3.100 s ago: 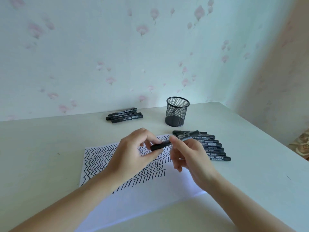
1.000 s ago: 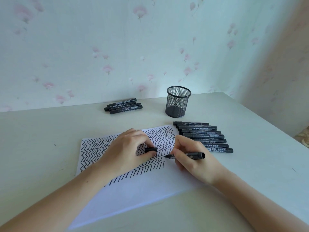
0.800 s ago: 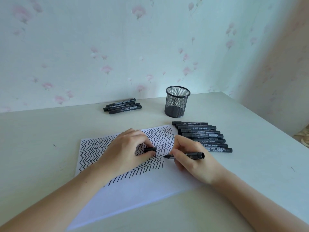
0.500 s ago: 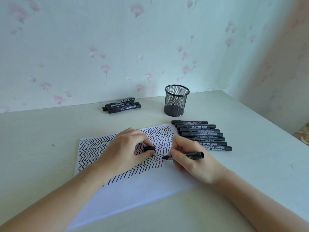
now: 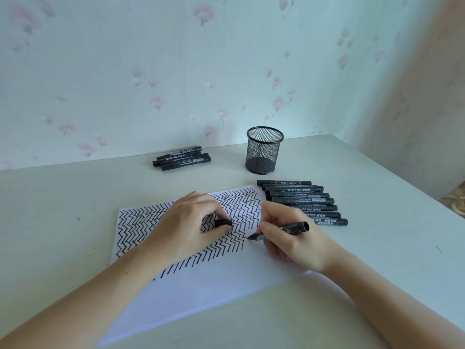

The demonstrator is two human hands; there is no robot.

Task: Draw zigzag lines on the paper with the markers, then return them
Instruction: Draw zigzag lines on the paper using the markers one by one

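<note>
A white paper (image 5: 206, 280) lies on the table, its upper half covered with black zigzag lines. My right hand (image 5: 289, 238) grips an uncapped black marker (image 5: 294, 227) with its tip on the paper at the right end of the zigzags. My left hand (image 5: 186, 227) rests on the paper and pinches the marker's black cap (image 5: 223, 222). A row of several capped black markers (image 5: 302, 201) lies just right of the paper.
A black mesh pen cup (image 5: 263, 149) stands behind the row of markers. Several more black markers (image 5: 181, 159) lie at the back of the pale table (image 5: 50, 210), near the flowered wall. The table's right edge falls away at the far right.
Three seconds ago both hands held the marker above the paper and pulled the cap off. Since then both hands came down; the marker tip has moved slightly left along the paper.
</note>
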